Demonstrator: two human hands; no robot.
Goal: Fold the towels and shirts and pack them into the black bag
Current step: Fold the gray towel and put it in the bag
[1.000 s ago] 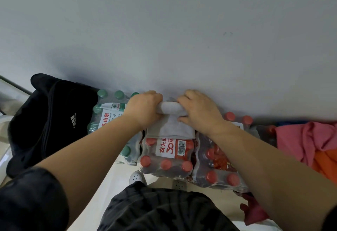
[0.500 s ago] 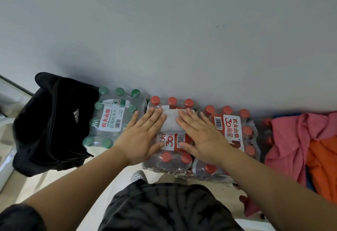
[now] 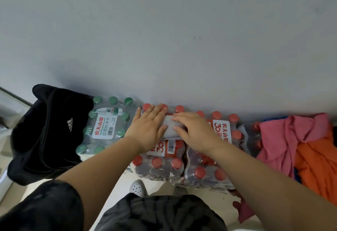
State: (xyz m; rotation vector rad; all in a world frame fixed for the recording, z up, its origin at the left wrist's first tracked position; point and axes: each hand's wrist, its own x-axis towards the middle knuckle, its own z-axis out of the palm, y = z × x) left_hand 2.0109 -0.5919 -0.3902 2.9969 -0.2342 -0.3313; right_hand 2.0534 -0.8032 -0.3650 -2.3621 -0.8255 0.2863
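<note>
A small folded grey towel (image 3: pixel 170 127) lies on top of a pack of red-capped water bottles (image 3: pixel 160 161) by the wall. My left hand (image 3: pixel 148 127) presses flat on the towel's left part with straight fingers. My right hand (image 3: pixel 194 132) lies on its right part, fingers slightly bent over the fabric. Most of the towel is hidden under both hands. The black bag (image 3: pixel 45 132) with a white logo stands at the left, beside a pack of green-capped bottles (image 3: pixel 106 125). A pile of pink cloth (image 3: pixel 284 139) and orange cloth (image 3: pixel 317 165) lies at the right.
A second pack of red-capped bottles (image 3: pixel 218 167) sits to the right of the first. The grey wall (image 3: pixel 164 39) rises directly behind the packs. A white shoe (image 3: pixel 137 188) shows on the pale floor below. A dark red cloth (image 3: pixel 243 210) lies by the floor at the lower right.
A second ago both hands gripped the towel's far edge and folded it toward me. They then flattened on the folded towel and have shifted slightly toward the wall.
</note>
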